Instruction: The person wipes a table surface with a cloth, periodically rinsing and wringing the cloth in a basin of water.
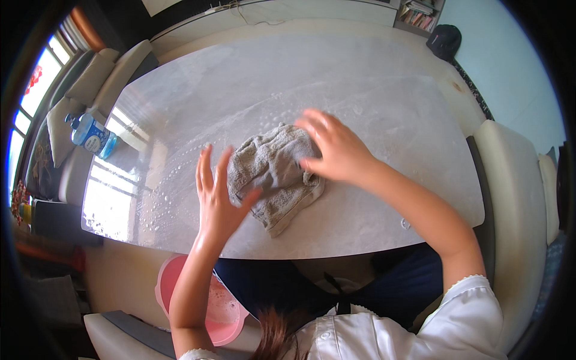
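Note:
A crumpled grey terry cloth (pixel 274 166) lies on the wet, pale grey tabletop (pixel 382 99) in front of me. My left hand (pixel 220 193) is at the cloth's left side, fingers spread and pointing away from me. Over its upper right edge is my right hand (pixel 333 146), thumb and fingers apart and slightly blurred. Neither hand grips the cloth; whether the fingertips brush it is hard to tell. Soap bubbles and wet streaks mark the table around the cloth, mostly to its left.
A pump bottle of blue liquid (pixel 93 137) stands on the table's left edge. Below the near edge sits a pink basin (pixel 225 310) of foamy water. Sofas flank the table, one with cushions (pixel 92 78) at left, another (pixel 513 180) at right. A black bag (pixel 444 42) rests by the far wall.

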Tool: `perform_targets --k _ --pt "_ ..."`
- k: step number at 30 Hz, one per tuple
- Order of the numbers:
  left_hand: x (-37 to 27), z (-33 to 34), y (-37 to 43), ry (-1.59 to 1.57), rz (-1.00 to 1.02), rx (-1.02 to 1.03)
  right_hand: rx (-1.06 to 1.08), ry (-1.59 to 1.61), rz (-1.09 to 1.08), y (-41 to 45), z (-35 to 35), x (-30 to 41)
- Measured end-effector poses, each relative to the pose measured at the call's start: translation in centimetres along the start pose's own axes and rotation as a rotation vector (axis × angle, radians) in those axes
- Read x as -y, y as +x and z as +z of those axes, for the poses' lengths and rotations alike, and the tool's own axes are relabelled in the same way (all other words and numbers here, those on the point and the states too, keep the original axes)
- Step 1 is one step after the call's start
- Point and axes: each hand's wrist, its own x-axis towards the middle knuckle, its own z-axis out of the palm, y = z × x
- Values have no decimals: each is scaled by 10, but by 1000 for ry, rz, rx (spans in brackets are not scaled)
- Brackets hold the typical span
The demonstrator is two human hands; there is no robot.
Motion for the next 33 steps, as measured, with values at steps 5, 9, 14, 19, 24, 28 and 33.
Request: perform_targets --k 5,9,14,19,24,28,33 --pt "-35 2 -37 30 227 281 141 -200 -425 -48 9 -1" --pt "-23 17 -21 23 282 252 -57 -211 -515 -35 23 -3" --pt "-17 19 16 -940 -402 14 -70 100 -204 -24 18 -7" --pt "-34 21 60 -1613 -609 -40 -126 435 289 -10 31 5" --pt "-6 5 84 -2211 -183 222 -354 373 393 3 46 6" --pt "4 -18 105 -2153 -248 93 -123 938 587 29 35 -18" --pt "8 -36 125 -1824 -506 -339 -333 561 284 56 -16 -54"
